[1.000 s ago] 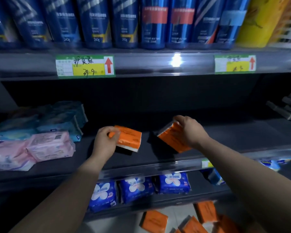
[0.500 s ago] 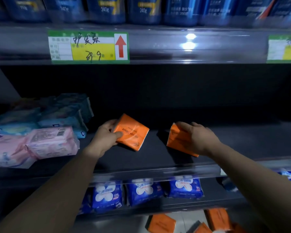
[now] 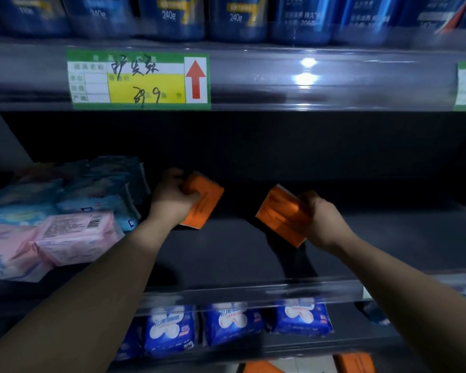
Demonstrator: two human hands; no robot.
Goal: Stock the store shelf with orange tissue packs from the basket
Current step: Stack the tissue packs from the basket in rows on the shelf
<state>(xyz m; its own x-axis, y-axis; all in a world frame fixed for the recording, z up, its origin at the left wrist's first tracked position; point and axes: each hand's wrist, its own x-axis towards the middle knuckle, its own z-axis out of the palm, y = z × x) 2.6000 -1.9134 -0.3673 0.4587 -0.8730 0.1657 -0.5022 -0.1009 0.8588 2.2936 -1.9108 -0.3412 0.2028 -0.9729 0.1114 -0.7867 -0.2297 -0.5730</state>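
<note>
Both my arms reach into the dark middle shelf (image 3: 240,254). My left hand (image 3: 172,200) grips one orange tissue pack (image 3: 203,204), held tilted on edge at the shelf's middle. To its right, my right hand (image 3: 320,219) holds a second orange tissue pack (image 3: 279,215), also tilted, its lower corner close to the shelf surface. At the bottom edge, more orange packs (image 3: 354,363) show below the shelves; the basket itself is hidden.
Pink packs (image 3: 73,235) and teal packs (image 3: 102,189) are piled at the shelf's left. Blue bottles (image 3: 237,20) line the upper shelf above a green and yellow price tag (image 3: 139,79). Blue packets (image 3: 226,321) fill the lower shelf.
Both hands have pushed deeper into the shelf with their orange packs. The left pack has turned more upright. The camera has moved closer.
</note>
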